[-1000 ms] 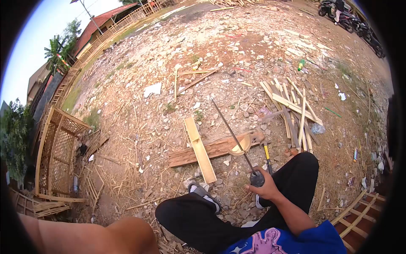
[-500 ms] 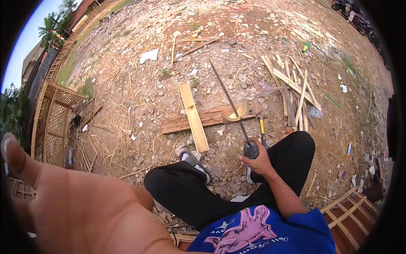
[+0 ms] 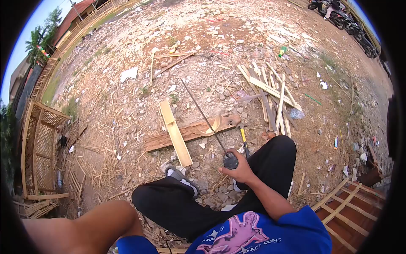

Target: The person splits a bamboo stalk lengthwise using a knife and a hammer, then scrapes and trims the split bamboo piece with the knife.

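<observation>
My right hand point(image 3: 242, 167) is wrapped round the dark, bulky handle of a machete point(image 3: 205, 116) above my bent leg. Its long, narrow blade slants up and to the left. On the ground beyond, a split bamboo piece point(image 3: 179, 142) lies across a weathered wooden beam point(image 3: 196, 132). Behind the blade, a curved bamboo piece point(image 3: 216, 125) is at the beam's right part. A hammer point(image 3: 244, 139) with a yellow and black handle stands against the beam's right end. Only my left arm point(image 3: 103, 218) shows at the lower left; its hand is outside the picture.
A pile of wooden strips point(image 3: 272, 93) lies right of the beam. Several thin sticks point(image 3: 171, 61) are farther off. A lattice bamboo frame point(image 3: 42, 148) stands at left, and a slatted bamboo panel point(image 3: 349, 207) is at lower right. Motorcycles point(image 3: 338, 19) are parked far right. Rubble covers the ground.
My left hand, spread open before the camera earlier, has gone out of view, leaving only the arm. The view has turned slightly right. My right hand still grips the machete.
</observation>
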The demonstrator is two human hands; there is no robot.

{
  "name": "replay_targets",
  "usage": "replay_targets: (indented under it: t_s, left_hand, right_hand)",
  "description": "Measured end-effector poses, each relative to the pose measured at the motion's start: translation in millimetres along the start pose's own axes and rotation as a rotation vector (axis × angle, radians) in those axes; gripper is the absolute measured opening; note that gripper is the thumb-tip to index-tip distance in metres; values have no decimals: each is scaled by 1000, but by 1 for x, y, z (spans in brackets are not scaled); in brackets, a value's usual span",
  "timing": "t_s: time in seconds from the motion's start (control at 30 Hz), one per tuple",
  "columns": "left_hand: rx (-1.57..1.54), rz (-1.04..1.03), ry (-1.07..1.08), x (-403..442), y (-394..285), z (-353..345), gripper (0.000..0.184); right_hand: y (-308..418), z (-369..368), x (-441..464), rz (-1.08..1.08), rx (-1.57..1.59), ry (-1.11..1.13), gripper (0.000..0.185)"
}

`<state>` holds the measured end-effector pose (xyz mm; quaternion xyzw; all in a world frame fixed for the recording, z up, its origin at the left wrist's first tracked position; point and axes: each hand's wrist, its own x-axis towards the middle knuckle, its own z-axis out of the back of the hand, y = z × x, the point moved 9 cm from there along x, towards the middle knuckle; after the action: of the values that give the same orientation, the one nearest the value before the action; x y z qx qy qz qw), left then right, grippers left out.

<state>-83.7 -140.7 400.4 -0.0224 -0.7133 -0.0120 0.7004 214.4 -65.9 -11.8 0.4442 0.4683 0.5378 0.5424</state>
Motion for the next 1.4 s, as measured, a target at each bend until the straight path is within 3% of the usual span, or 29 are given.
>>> replay_targets:
  t_s: [0.27, 0.37, 0.43, 0.47, 0.5, 0.53, 0.6, 0.63, 0.7, 0.8, 0.9, 1.03, 1.07, 1.2, 1.3, 1.4]
  left_hand:
    - [-109, -120, 2, 14, -25, 11, 51]
    - [-152, -131, -62, -8, -1, 11, 51]
    - [-103, 19, -136, -53, 58, -10, 52]
    - [45, 266, -110, -91, 107, -33, 36]
    - [139, 482, -61, -137, 148, -68, 24]
    - [355, 524, 400, -168, 170, -102, 37]
    - [308, 641, 597, -237, 195, -129, 51]
    - [210, 804, 553, -256, 197, -134, 47]
    - [111, 917, 326, -286, 207, -132, 40]
    - [22, 929, 197, -296, 218, -133, 34]
    - [-2, 1036, 178, -305, 226, -136, 32]
    - [35, 1078, 156, -295, 230, -133, 35]
    - [-9, 1113, 160, -294, 230, -136, 32]
    - [-52, 1127, 125, -299, 238, -143, 26]
    - [-130, 1179, 27, -304, 245, -143, 25]
    - [-206, 1215, 36, -305, 235, -148, 22]
  right_hand:
    - [1, 1, 0, -2, 7, -7, 54]
    - [-5, 1, -1, -117, 6, 11, 58]
    - [-1, -1, 0, -144, 35, 18, 51]
    - [0, -1, 1, -122, 25, -2, 47]
    - [3, 0, 9, -88, 9, -26, 43]
    - [1, 1, 15, -60, -2, -42, 35]
    - [-1, 3, 20, -135, 35, -31, 32]
    - [-2, 4, 24, -169, 58, -30, 31]
    - [0, 6, 30, -138, 45, -29, 26]
    - [3, 11, 32, -155, -1, -43, 21]
    - [8, 16, 43, 5, -64, -120, 20]
    - [14, 15, 55, 57, -200, -203, 20]
    - [13, 18, 60, 82, -244, -217, 28]
    - [18, 14, 63, 71, -214, -252, 28]
    - [-6, -5, 66, -62, -3, -134, 28]
    - [1, -6, 47, -169, -13, -142, 27]
